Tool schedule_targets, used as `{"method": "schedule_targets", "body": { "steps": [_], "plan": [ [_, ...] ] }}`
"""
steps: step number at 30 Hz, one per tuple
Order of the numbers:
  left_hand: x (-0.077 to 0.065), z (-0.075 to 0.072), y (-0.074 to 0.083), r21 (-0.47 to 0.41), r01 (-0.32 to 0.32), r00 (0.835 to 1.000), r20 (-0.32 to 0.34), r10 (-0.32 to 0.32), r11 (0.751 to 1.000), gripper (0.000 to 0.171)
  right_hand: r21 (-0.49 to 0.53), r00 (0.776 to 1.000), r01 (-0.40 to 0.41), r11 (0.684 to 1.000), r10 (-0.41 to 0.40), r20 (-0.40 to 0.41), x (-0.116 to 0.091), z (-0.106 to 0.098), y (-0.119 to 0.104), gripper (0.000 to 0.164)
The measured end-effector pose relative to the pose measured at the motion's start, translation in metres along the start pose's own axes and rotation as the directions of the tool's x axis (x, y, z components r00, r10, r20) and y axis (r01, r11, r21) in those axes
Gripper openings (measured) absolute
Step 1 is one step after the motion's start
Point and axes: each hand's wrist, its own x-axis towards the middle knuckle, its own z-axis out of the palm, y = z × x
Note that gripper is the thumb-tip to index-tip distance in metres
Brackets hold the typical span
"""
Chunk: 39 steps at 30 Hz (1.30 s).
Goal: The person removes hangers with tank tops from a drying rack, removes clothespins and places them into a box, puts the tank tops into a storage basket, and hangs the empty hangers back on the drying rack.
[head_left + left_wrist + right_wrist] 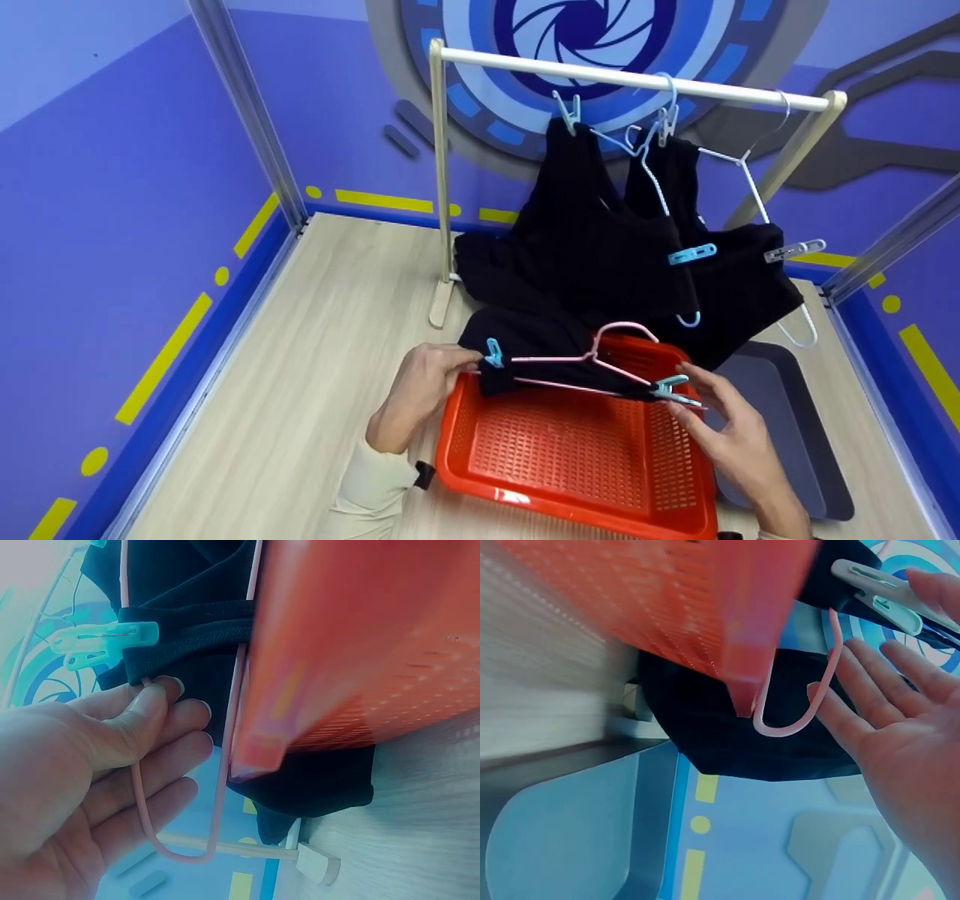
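2 hands (424, 379) flank 1 pink hanger (551, 359) bearing 2 clips (493, 352).

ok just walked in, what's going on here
A person's left hand pinches one end of a pink hanger, which carries a black cloth garment fixed with two light-blue plastic clothespins. Their right hand is at the other end. The hanger is close to a red perforated plastic basket. Behind, two black garments hang from a blue hanger and a white hanger on a wooden rack.

Premises: a booth (330, 127), whether lab or exhibition undetermined. Printed blue walls (135, 240) line the wood-grain surface's (315, 322) edges; metal posts (250, 112) stand at its far corners.
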Motion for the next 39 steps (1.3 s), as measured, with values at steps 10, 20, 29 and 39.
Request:
{"method": "schedule_targets", "body": {
  "steps": [10, 20, 29, 39],
  "plan": [
    [0.000, 0.002, 0.000, 0.002, -0.029, 1.000, -0.011, 0.029, 1.000, 0.009, 0.080, 0.991, 0.137, 0.987, -0.137, 0.000, -0.001, -0.006, -0.026, 0.044],
    [0.001, 0.002, -0.001, -0.003, -0.046, 0.999, -0.022, 0.046, 0.999, 0.010, 0.084, 0.982, 0.185, 0.979, -0.181, -0.051, -0.001, -0.006, -0.014, 0.039],
    [0.000, 0.002, -0.002, -0.017, -0.053, 0.998, -0.026, 0.052, 0.998, 0.007, 0.129, 0.963, 0.239, 0.962, -0.218, -0.159, 0.001, -0.009, -0.019, 0.036],
    [0.000, 0.003, -0.002, 0.012, -0.046, 0.999, -0.027, 0.046, 0.999, 0.007, 0.157, 0.932, 0.312, 0.937, -0.269, -0.244, 0.000, -0.013, -0.034, 0.035]
  ]
}}
